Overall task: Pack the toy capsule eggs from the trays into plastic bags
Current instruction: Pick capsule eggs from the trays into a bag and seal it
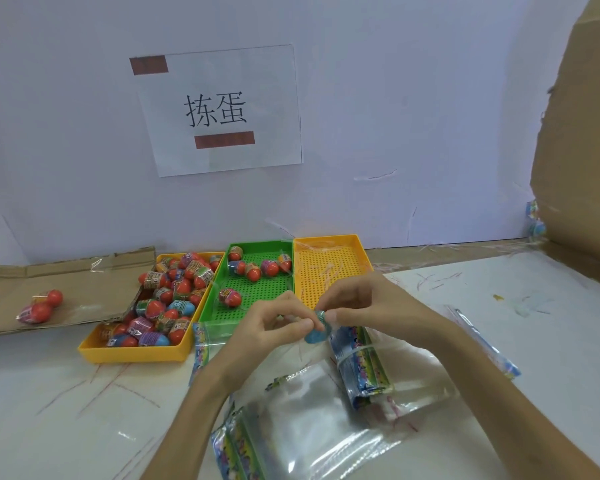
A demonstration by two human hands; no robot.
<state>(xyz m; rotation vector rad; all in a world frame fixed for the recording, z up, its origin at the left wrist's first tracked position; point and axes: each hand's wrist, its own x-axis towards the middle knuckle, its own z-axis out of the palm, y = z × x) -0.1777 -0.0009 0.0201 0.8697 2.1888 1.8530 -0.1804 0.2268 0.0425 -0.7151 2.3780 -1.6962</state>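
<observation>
Two hands meet over the white table (499, 323), just in front of the green tray (212, 299); the left hand (278, 323) pinches a blue capsule egg (315, 335) between thumb and curled fingers; the right hand (357, 303) pinches the egg's upper end, fingertips closed tight on it; clear plastic bags (309, 420) lie below the wrists; the left yellow tray (132, 355) is heaped with eggs, the green tray holds a few; another yellow tray (359, 252) sits to its right.
</observation>
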